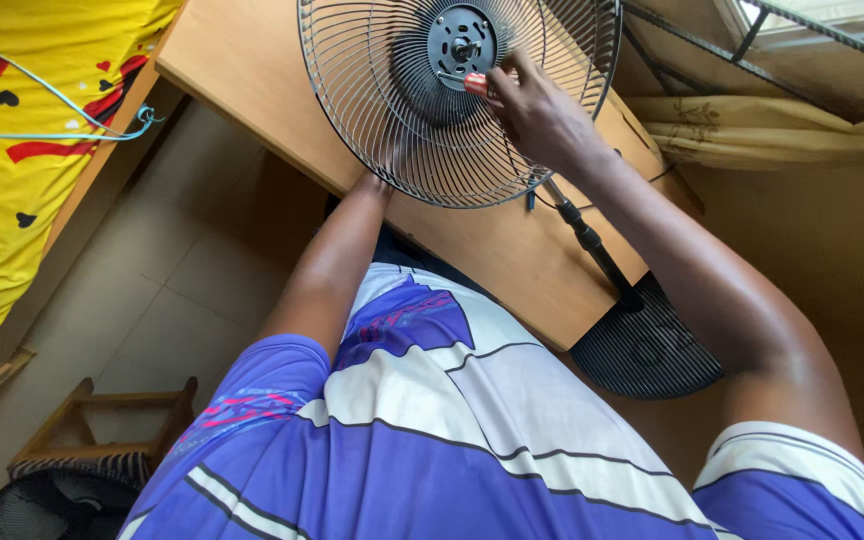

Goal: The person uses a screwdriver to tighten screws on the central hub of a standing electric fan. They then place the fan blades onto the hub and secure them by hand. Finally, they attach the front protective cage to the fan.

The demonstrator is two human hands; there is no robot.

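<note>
A round wire fan guard (372,110) stands upright on its pole over a wooden table (242,70). A dark round hub plate (462,42) sits at the guard's middle. My right hand (537,115) is closed on a screwdriver with a red handle (476,83), its tip at the hub plate. My left hand (372,183) reaches up behind the guard's lower rim and is mostly hidden by the wires; its grip cannot be made out. The fan's black pole (587,240) runs down to a round black base (647,345) on the floor.
A bed with a yellow patterned sheet (12,150) and a light blue cable (52,90) lies at the left. A small wooden stool (102,420) stands at the lower left beside another black fan guard (47,505). Beige curtain cloth (772,135) hangs at the right.
</note>
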